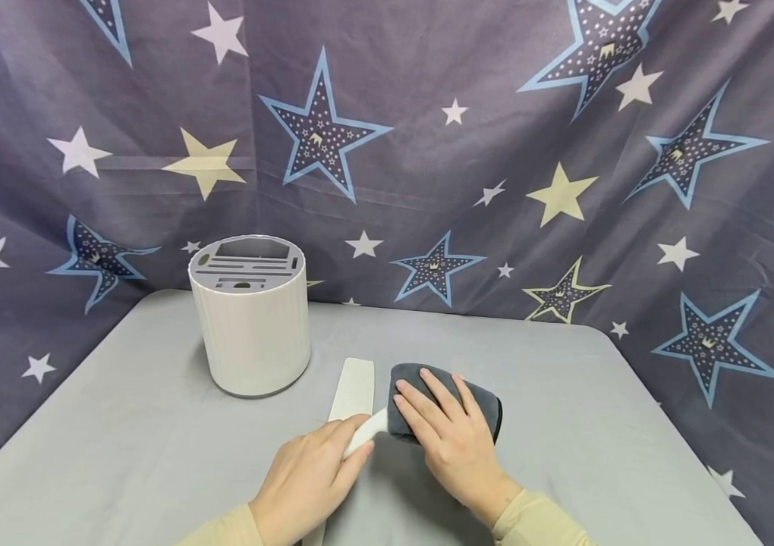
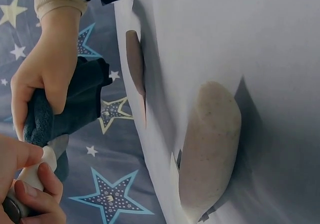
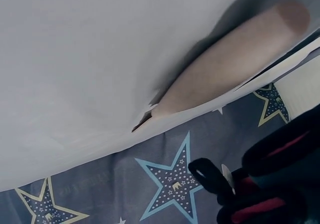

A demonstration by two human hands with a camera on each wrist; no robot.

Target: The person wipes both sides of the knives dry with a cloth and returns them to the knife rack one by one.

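A white-handled utensil (image 1: 366, 432) points up to the right, the thumb and fingers of my left hand (image 1: 312, 474) wrapped round its handle. Its far end is hidden inside a dark grey cloth (image 1: 406, 371) with a black edge. My right hand (image 1: 451, 436) holds this cloth folded round it, fingers spread over the top. In the left wrist view, a bit of shiny metal (image 2: 60, 143) shows between handle and cloth. A long flat white piece (image 1: 354, 387) lies on the table, partly covered by my left hand. The right wrist view catches the cloth's loop (image 3: 210, 176) at lower right.
A round white knife block (image 1: 253, 334) with a grey slotted top stands at the back left of the grey-covered table (image 1: 121, 425). Behind the table hangs a dark curtain (image 1: 421, 182) printed with stars.
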